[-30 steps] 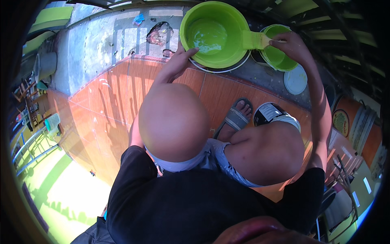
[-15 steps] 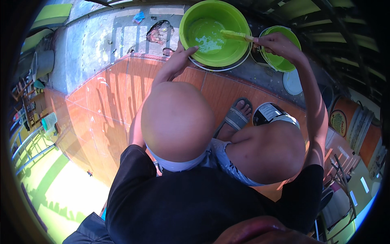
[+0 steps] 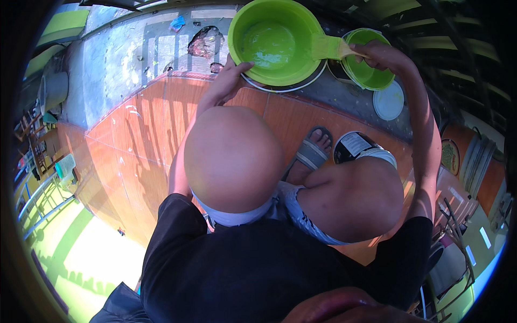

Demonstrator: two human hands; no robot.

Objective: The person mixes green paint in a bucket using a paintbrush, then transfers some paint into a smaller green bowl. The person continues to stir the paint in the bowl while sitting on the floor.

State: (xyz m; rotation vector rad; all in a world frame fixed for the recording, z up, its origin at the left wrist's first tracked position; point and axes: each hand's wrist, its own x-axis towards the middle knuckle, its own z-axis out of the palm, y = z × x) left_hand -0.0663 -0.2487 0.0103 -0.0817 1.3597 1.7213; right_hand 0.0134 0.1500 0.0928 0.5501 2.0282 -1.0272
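A round lime-green basin is tilted toward me at the top, with a wet, glossy patch on its inner bottom. My left hand grips its near-left rim, thumb over the edge and the other fingers mostly hidden. In my right hand is a wide paintbrush with a wooden handle, its head coated in the same green. The brush head lies across the basin's right rim. Just under that hand stands a bucket with a green inside.
Beneath the basin shows the pale rim of another container. A white lid lies near the green bucket. Beside my sandalled foot is a black-and-white bucket. Brown tiles meet rough concrete; dark slats rise at right.
The brush has moved right from over the basin's inside to its right rim and turned its broad side to view. The basin has shifted slightly left, still held by my left hand.
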